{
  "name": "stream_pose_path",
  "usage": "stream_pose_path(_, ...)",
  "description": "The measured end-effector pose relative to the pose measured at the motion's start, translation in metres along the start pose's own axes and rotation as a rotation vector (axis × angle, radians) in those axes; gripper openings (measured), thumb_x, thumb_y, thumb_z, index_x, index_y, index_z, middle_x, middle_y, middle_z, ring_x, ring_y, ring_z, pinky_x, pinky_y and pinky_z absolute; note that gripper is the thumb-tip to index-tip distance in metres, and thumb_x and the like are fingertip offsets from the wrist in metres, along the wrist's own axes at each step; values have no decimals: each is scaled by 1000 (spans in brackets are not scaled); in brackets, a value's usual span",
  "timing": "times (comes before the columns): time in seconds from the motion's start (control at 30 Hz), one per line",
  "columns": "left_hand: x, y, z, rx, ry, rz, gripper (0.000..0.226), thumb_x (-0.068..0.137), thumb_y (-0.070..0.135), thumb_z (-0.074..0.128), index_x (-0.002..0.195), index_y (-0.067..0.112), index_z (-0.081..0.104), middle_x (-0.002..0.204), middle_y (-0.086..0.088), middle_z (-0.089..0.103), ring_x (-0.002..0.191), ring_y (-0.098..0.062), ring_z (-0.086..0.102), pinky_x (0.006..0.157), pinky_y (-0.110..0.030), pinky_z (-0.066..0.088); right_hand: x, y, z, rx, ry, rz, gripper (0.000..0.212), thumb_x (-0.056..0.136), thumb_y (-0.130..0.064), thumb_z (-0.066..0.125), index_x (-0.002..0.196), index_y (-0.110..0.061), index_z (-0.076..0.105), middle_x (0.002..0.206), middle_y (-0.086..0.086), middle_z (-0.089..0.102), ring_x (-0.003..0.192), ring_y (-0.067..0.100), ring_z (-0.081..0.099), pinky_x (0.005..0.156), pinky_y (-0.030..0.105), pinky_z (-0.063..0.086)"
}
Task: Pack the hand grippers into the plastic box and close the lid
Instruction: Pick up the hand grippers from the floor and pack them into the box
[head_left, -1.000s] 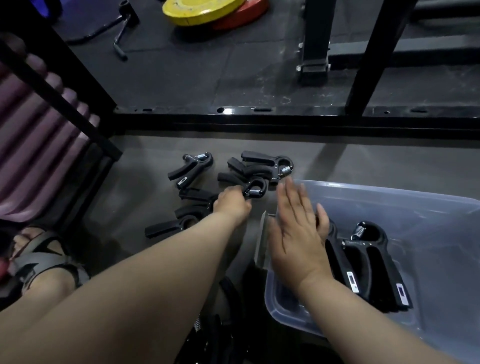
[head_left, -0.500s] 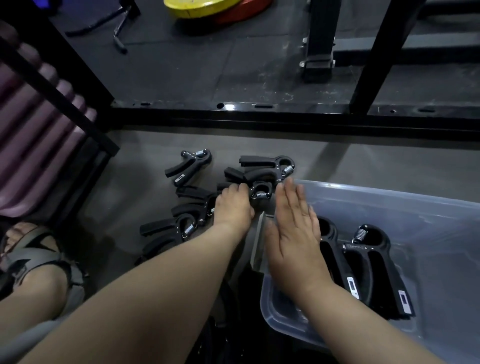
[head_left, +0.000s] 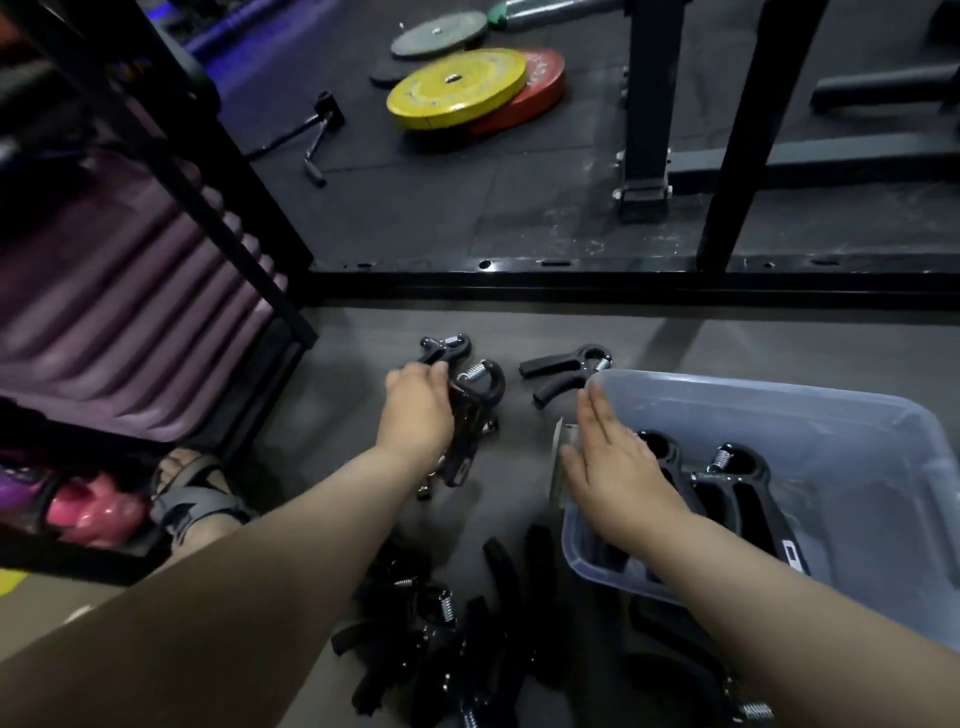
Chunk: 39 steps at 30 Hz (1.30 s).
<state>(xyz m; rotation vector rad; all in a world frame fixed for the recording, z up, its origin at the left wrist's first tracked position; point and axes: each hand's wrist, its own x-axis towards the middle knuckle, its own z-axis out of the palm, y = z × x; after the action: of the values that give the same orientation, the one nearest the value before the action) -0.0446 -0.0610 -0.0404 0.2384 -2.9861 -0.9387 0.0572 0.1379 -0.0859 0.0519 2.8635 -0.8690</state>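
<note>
Ideally the left hand (head_left: 415, 410), its fingers curled round a bunch of hand grippers (head_left: 475, 400) at centre frame, would lift them clear and lay them flat beside the packed grippers (head_left: 727, 483) in the plastic box (head_left: 779, 387) at right. The right hand (head_left: 608, 467) lay flat, fingers straight, over the box's near-left corner, seemingly steadying it.

Left hand (head_left: 415, 410) grips bunched hand grippers (head_left: 475, 400); right hand (head_left: 613, 467) flat over plastic box (head_left: 779, 410).

Looks like a gym. Shows a yellow weight plate (head_left: 457, 88) over a red weight plate (head_left: 543, 91) on dark rubber flooring (head_left: 415, 208) at top centre, black rack uprights (head_left: 649, 93) upper right, rolled purple mats (head_left: 104, 312) left, hand grippers (head_left: 441, 644) scattered bottom centre.
</note>
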Motion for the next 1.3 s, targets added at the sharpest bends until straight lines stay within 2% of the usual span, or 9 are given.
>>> stream_pose_path(0.17,-45,18,-22,-777,-159,-455,49,105,41,27,98,1,55,78,-25,71,70,-38,71,68,-52,60,-27,-7,-13,121,-192,26,64,105,-37,31,157,-24,-4,165,-1,9,146,22,28,116,31,25)
stream_pose_path(0.27,-80,38,-19,-917,-228,-519,49,106,37,29,106,-6,53,79,-27,70,60,-36,70,64,-49,61,-38,-13,-28,190,-178,52,48,105,-33,35,151,-20,32,140,5,54,129,23,50,104,27,33)
stream_pose_path(0.33,-97,47,-11,-946,-258,-513,51,106,34,29,100,-9,56,75,-27,69,53,-32,68,50,-39,59,-42,-15,-38,479,-57,135,30,103,-39,39,118,-24,60,117,-2,65,116,21,59,92,28,41)
stream_pose_path(0.4,-110,56,3,-946,-301,-493,57,107,34,28,90,-9,60,70,-25,69,54,-30,67,53,-39,60,-43,-15,-48,775,-30,225,32,99,-46,44,102,-20,62,101,-5,68,96,11,65,82,26,45)
stream_pose_path(0.57,-126,79,39,-866,-344,-340,45,105,35,33,104,1,62,95,-17,73,79,-30,72,63,-36,60,-50,7,-68,711,-91,207,20,91,-33,60,108,-23,56,93,2,72,79,19,72,76,39,59)
stream_pose_path(0.7,-132,78,55,-166,-195,225,33,99,23,43,127,14,57,123,0,61,119,-20,55,104,-32,40,-49,58,-90,750,30,311,20,90,-34,58,109,-28,57,80,-3,68,63,16,64,68,37,55)
stream_pose_path(0.8,-134,57,68,105,-257,411,56,94,9,41,148,14,34,157,0,30,147,-18,21,120,-31,14,-60,98,-102,662,85,412,13,91,-15,58,101,-23,57,72,-2,61,57,16,55,54,25,42)
stream_pose_path(0.93,-141,35,88,211,-319,424,63,97,10,32,156,17,12,163,8,-9,149,-9,-10,121,-28,-4,-72,132,-95,504,63,539,8,87,-5,50,87,-10,57,66,13,52,56,24,48,46,28,39)
stream_pose_path(1.3,-144,34,92,185,-276,424,59,99,12,32,155,17,15,162,11,-8,149,-8,-9,122,-32,4,-53,122,-70,427,-4,603,10,81,-7,46,74,-10,53,69,10,56,66,27,51,58,27,38)
